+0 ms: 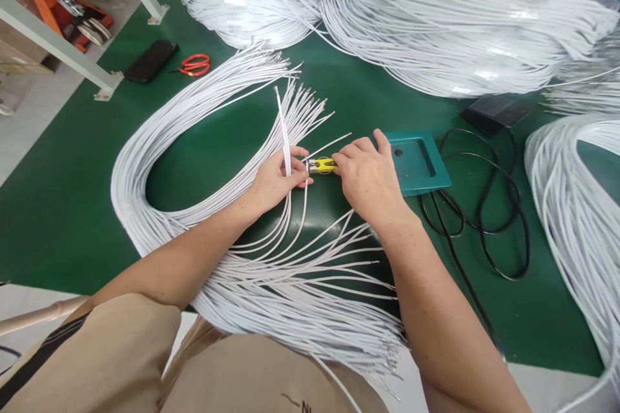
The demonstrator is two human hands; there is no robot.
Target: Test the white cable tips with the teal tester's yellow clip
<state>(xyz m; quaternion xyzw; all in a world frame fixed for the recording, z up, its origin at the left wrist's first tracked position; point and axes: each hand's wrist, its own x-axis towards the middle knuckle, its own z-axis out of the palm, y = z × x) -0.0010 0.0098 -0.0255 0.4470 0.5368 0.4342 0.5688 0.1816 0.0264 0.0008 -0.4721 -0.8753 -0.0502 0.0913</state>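
Beige shirt point(271, 374) is closest, bottom of frame. Mid-frame, the right hand point(368, 177) has its fingers pinched on a yellow tool point(323, 166); the left hand point(271, 179) holds white wires point(286, 139) by its metal tip point(312, 166). I'd keep everything steady and aligned; tool's roughly sideways, tip pointing left, over the table point(62, 226).

Partial lettering point(306, 407), legible "N", on beige shirt point(261, 374)
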